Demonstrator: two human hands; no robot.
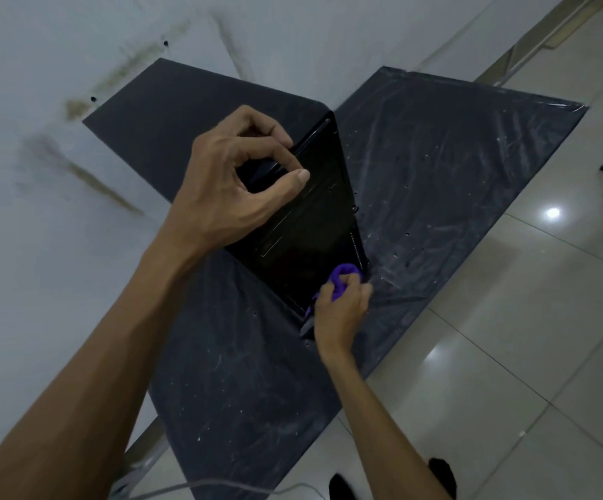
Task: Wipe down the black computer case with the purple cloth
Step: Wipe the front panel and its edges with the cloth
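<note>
Up close, the left hand [235, 182] curls its fingers and thumb round the top edge of the tall shiny black computer case [311, 218], while the right hand [341, 312] squeezes a small bunched purple cloth [343, 277] against the case's low front, and the case stands on a pale tiled floor [509, 319] beside a white wall [40, 175].

The one head-worn camera looked steeply down from close above the black computer case [314, 218], with tiled floor [509, 355] to its right.
</note>
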